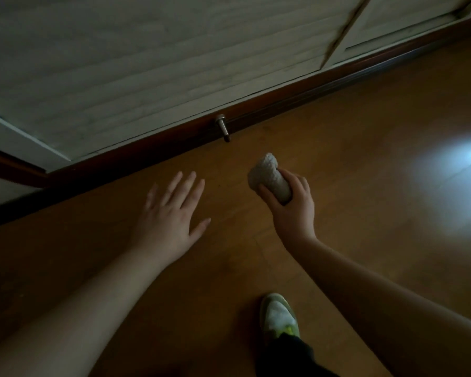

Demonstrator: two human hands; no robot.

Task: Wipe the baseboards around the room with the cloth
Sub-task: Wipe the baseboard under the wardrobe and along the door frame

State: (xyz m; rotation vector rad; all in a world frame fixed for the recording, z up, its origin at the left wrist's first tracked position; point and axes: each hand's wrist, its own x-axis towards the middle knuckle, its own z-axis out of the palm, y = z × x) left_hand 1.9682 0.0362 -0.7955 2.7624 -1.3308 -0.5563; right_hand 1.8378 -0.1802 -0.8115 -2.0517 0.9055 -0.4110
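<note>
A wooden floor (365, 159) is filling most of the view, spreading out beneath and on every side of the right hand's hold, with a pale patch of light (460, 170) glowing on it well off to that hand's right. Beyond the hold, the wall (147, 63) is rising in pale panelling, running at a slant across the top of the view. Along its foot the dark reddish baseboard (283, 102) is running as a long strip, lying ahead of the held cloth and apart from it.

The left hand (172, 213) is reaching forward to the left of the hold, its fingers straight and spread wide, gripping nothing (whether the palm is touching the floor cannot be told). The right hand (291, 202) is curling its fingers and thumb round a rolled pale cloth (269, 176), gripping the lower half of the roll while the upper end is sticking out above the fingers toward the baseboard. The cloth is hovering short of the baseboard, not touching it.

Behind and below the hold, near the person's own body, a light shoe (279, 317) with yellow-green trim is standing on the floor under a dark trouser leg (286, 355). Ahead of the cloth and slightly to its left, a small metal door stop (223, 127) is sticking out from the baseboard over the floor.
</note>
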